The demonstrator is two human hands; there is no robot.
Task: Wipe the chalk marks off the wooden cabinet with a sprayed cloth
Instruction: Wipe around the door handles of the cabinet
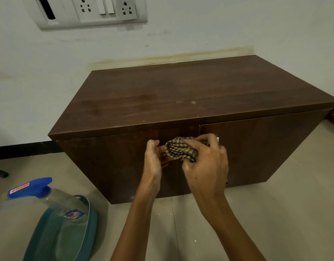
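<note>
A low dark wooden cabinet (181, 95) stands on the floor against the white wall. Faint pale specks show on its top near the front right. A bunched brown checked cloth (181, 148) is held in front of the cabinet's doors, just below the top edge. My right hand (205, 166) grips the cloth from the right and above. My left hand (154, 159) pinches the cloth's left end. A spray bottle (49, 200) with a blue trigger head stands at the lower left on the floor.
A teal mat or basket (74, 240) lies under the spray bottle at the lower left. A socket and switch panel (98, 10) is on the wall above. A metal door handle (217, 139) peeks out behind my right hand. Beige floor tiles surround the cabinet.
</note>
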